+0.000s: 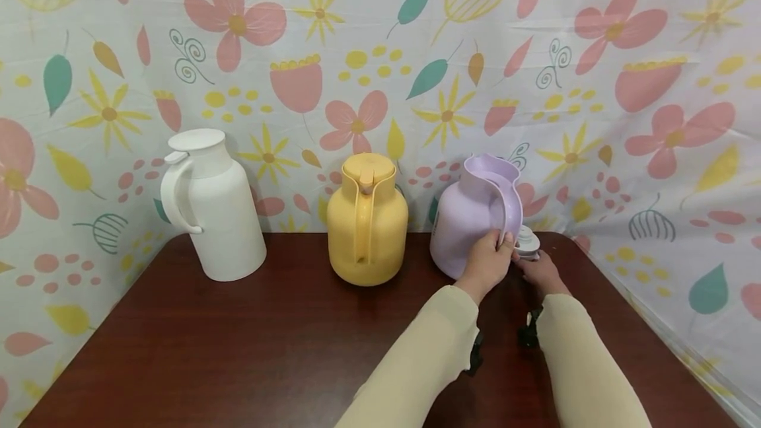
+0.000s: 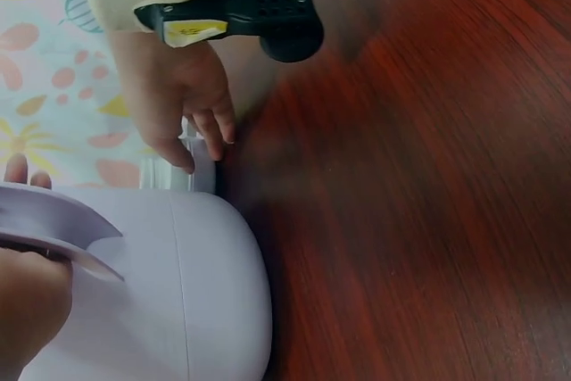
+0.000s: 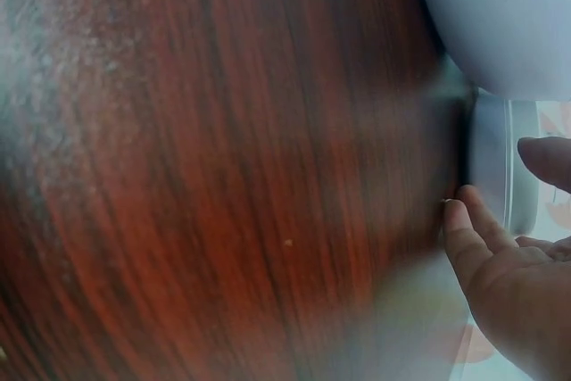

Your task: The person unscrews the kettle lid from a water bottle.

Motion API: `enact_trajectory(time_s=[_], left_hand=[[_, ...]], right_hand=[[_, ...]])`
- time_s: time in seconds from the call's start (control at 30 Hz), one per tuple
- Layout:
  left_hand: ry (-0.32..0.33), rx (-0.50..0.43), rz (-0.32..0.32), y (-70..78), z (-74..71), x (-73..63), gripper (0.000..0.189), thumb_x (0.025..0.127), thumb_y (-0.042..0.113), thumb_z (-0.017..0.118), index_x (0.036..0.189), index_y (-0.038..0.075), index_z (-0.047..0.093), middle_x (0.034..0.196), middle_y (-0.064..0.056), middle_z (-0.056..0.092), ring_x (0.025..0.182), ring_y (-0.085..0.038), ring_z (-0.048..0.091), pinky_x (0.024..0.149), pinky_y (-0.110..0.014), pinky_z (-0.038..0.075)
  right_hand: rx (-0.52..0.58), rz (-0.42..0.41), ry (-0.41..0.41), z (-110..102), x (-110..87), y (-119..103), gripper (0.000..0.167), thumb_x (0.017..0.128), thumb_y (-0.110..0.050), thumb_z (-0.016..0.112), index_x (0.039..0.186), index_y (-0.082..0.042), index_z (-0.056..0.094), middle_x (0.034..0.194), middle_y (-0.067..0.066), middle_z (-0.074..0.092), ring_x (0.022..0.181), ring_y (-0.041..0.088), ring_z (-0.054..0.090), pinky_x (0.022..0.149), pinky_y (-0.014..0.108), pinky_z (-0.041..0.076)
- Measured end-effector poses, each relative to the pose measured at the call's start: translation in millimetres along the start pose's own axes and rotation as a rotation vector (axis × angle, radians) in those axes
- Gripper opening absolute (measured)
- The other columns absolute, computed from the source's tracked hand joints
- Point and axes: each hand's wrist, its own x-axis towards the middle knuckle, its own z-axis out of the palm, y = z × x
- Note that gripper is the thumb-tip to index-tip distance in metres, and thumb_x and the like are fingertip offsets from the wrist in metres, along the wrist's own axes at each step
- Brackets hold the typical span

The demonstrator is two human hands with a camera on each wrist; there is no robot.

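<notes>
My left hand [image 1: 489,263] grips the handle of a lavender jug [image 1: 458,223], which stands upright with its top uncovered. Past its curved body, a low, pale round lid [image 1: 526,240] with a small stepped knob sits at the back right. Beside that lid is my right hand [image 1: 540,273]. In the right wrist view its thumb [image 3: 540,160] overlaps the lid's rim, while the fingers [image 3: 464,220] reach low along the side of the lid [image 3: 500,158]. The jug [image 2: 205,283] hides part of the lid in the left wrist view.
A yellow jug [image 1: 367,230] with its lid on stands at the middle back of the dark wooden table [image 1: 250,342]. Farther left is a tall white jug [image 1: 220,216]. A flower-patterned curtain [image 1: 357,51] hangs close behind the table's rear edge.
</notes>
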Motion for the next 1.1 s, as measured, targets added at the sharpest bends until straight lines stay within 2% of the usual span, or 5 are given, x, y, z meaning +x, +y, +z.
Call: enact_trajectory(time_s=[0.33,0.53,0.73,0.9,1.1], left_hand=[[0.000,0.182,0.007,-1.2,-12.6,-8.3,0.024,0.103,0.037,0.058,0.107,0.016,0.068,0.108,0.000,0.071,0.092,-0.009,0.059,0.080,-0.022,0.047],[0.010,0.155,-0.021,0.9,-24.8,-14.0,0.040,0.098,0.029,0.061,0.136,0.017,0.064,0.129,0.001,0.071,0.119,-0.010,0.065,0.100,-0.020,0.050],[-0.036,0.189,-0.007,7.6,-51.2,-28.4,0.040,0.097,0.020,0.055,0.135,0.012,0.063,0.127,-0.005,0.071,0.119,-0.016,0.066,0.097,-0.021,0.051],[-0.200,0.250,0.017,20.4,-87.1,-49.3,0.034,0.101,0.026,0.054,0.129,0.014,0.067,0.123,-0.003,0.072,0.111,-0.011,0.065,0.090,-0.022,0.051],[-0.267,0.164,0.050,36.7,-124.7,-71.1,0.026,0.106,0.023,0.052,0.123,0.012,0.068,0.117,-0.007,0.075,0.104,-0.013,0.069,0.087,-0.021,0.052]], right_hand=[[0.009,0.038,0.231,7.1,-3.0,5.1,0.073,0.097,-0.022,0.047,0.152,0.018,0.020,0.134,0.038,0.048,0.081,0.021,0.062,0.066,0.022,0.049],[0.089,0.046,0.396,4.0,-12.0,-6.5,0.064,0.096,-0.019,0.038,0.150,0.013,0.032,0.147,0.036,0.045,0.128,0.044,0.050,0.106,0.044,0.044],[0.422,0.058,0.473,-19.4,-22.0,-43.3,0.048,0.100,-0.017,0.042,0.147,-0.004,0.040,0.117,0.002,0.053,0.063,-0.002,0.061,0.062,0.018,0.049],[0.643,-0.069,0.490,-29.1,-48.9,-92.3,0.011,0.103,-0.019,0.048,0.111,-0.026,0.048,0.098,-0.011,0.049,0.053,-0.003,0.057,0.047,0.016,0.043],[0.736,-0.348,0.500,-20.3,-88.9,-142.7,0.016,0.100,-0.008,0.050,0.103,-0.024,0.053,0.093,-0.009,0.055,0.062,-0.001,0.059,0.054,0.012,0.045]])
